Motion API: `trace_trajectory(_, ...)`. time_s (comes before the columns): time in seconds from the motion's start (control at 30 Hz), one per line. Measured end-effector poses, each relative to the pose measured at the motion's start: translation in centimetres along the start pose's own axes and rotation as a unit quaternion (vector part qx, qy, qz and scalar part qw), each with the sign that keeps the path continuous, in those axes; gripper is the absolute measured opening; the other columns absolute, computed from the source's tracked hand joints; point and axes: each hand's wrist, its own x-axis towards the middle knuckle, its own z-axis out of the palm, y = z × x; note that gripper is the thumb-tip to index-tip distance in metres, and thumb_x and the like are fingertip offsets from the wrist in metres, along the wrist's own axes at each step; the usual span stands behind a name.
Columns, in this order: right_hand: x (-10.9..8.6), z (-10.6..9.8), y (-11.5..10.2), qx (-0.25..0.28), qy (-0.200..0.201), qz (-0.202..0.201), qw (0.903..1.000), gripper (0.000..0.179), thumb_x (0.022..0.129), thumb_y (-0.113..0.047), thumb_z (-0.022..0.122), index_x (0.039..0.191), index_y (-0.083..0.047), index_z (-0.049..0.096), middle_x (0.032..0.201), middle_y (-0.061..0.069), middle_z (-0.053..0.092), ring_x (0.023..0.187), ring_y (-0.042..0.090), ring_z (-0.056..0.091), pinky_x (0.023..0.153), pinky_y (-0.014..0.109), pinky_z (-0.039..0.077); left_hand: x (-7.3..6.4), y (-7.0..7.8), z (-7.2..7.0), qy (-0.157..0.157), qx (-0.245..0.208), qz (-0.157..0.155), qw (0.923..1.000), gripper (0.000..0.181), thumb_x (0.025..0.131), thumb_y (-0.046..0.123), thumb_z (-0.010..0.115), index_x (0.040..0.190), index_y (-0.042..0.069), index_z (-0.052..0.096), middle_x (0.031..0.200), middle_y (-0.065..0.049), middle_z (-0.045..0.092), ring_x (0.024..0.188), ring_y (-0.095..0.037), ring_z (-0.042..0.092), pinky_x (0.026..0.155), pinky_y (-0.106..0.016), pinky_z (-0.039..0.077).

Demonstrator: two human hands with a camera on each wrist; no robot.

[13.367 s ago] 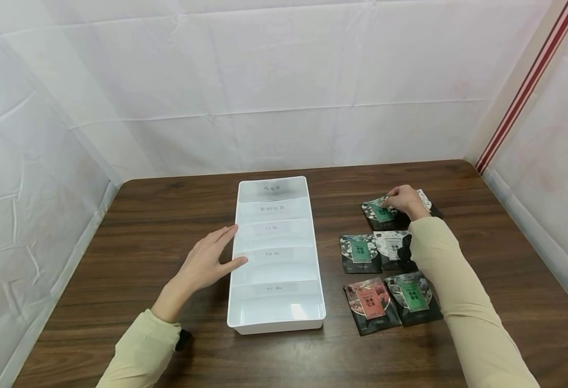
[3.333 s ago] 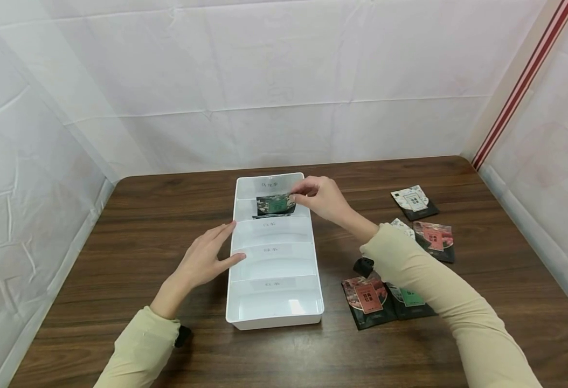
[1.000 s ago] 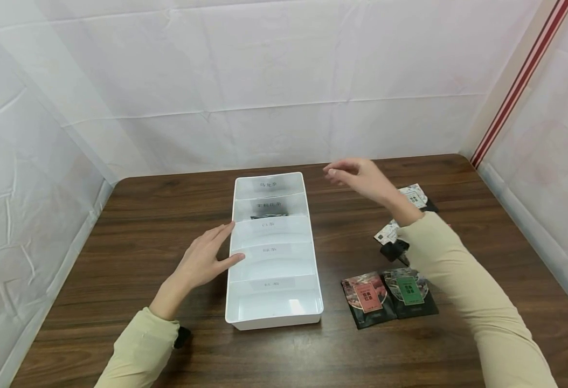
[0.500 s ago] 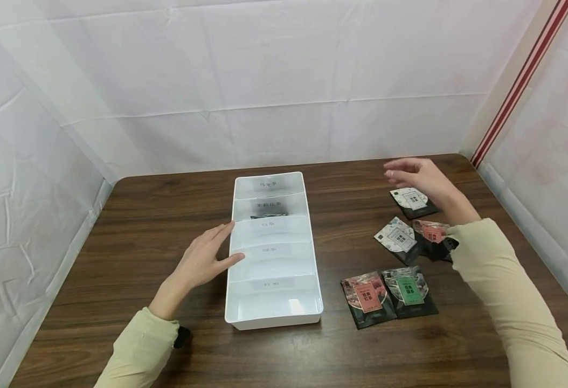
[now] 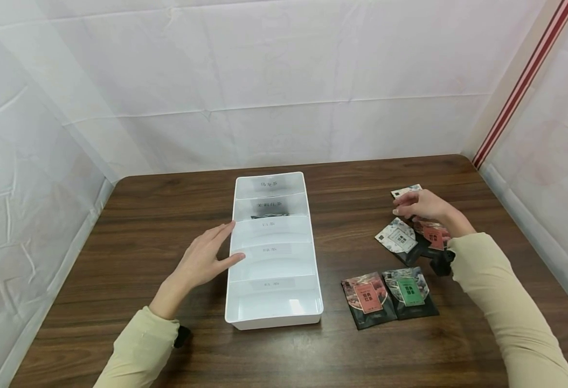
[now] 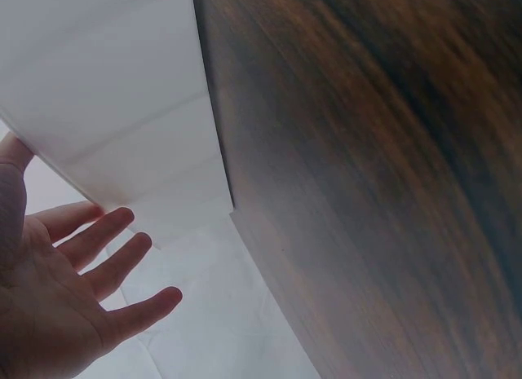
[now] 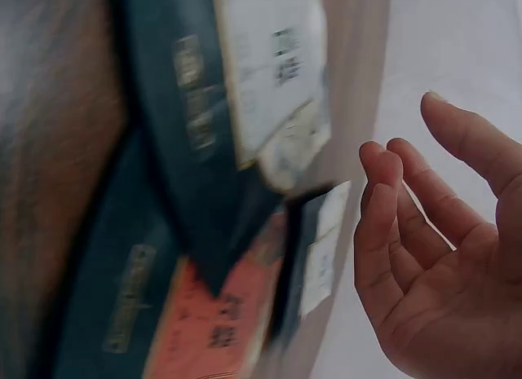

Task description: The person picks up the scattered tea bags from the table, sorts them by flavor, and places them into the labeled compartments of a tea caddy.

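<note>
My left hand (image 5: 203, 258) rests with spread, straight fingers on the left rim of a long white divided box (image 5: 274, 315). The left wrist view shows that hand (image 6: 57, 297) beside the box wall (image 6: 122, 85), holding nothing. My right hand (image 5: 422, 206) hovers over the tea packets at the right, fingers loosely bent. Below it lie a white-labelled packet (image 5: 397, 237) and a red-labelled one (image 5: 434, 235), overlapping. Another white-labelled packet (image 5: 405, 190) is partly hidden behind the hand. In the right wrist view, a gap separates thumb and fingers of the hand (image 7: 457, 265).
Nearer the front, a red-labelled packet (image 5: 368, 299) and a green-labelled packet (image 5: 411, 291) lie side by side on the wooden table (image 5: 167, 205). The second compartment from the back contains dark packets (image 5: 269, 216). A white sheet (image 5: 274, 81) hangs behind the table.
Green-labelled packets have gone from the table's right side into the box's second compartment. My right hand has since moved right, away from the box, and lowered over the packets. The left hand stays put.
</note>
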Motion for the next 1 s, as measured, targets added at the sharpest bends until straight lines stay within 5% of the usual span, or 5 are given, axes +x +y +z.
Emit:
trace_trajectory(0.3,0.3,0.8,1.2,-0.022,-0.034,0.018,0.999,0.041,0.081,-0.009,0.062,0.114,0.01,0.047,0.084,0.01,0.053,0.064,0.019,0.044,0.053,0.031,0.039,-0.1,0.0,0.0,0.003,0.001,0.0,1.0,0.071,0.08,0.039,0.062,0.133,-0.001,0.036,0.128,-0.021,0.042,0.115,-0.036,0.038,0.091,-0.051,0.03)
trace_trajectory(0.53,0.3,1.6,0.7,-0.072,-0.043,-0.009,0.9964,0.045,0.075,-0.01,0.069,0.107,0.01,0.044,0.081,0.01,0.045,0.067,0.019,0.04,0.056,0.03,0.035,-0.1,0.1,-0.1,0.005,-0.002,0.002,1.0,0.071,0.08,0.039,0.062,0.133,-0.001,0.036,0.128,-0.021,0.042,0.115,-0.036,0.038,0.091,-0.051,0.03)
trace_trajectory(1.0,0.2,1.8,1.0,-0.069,-0.036,0.009,0.997,0.022,0.08,-0.01,0.063,0.095,0.004,0.053,0.067,0.005,0.044,0.055,0.017,0.038,0.052,0.031,0.035,-0.1,0.1,-0.1,-0.002,-0.004,-0.002,1.0,0.072,0.081,0.04,0.061,0.133,-0.001,0.035,0.128,-0.021,0.041,0.116,-0.036,0.037,0.092,-0.052,0.029)
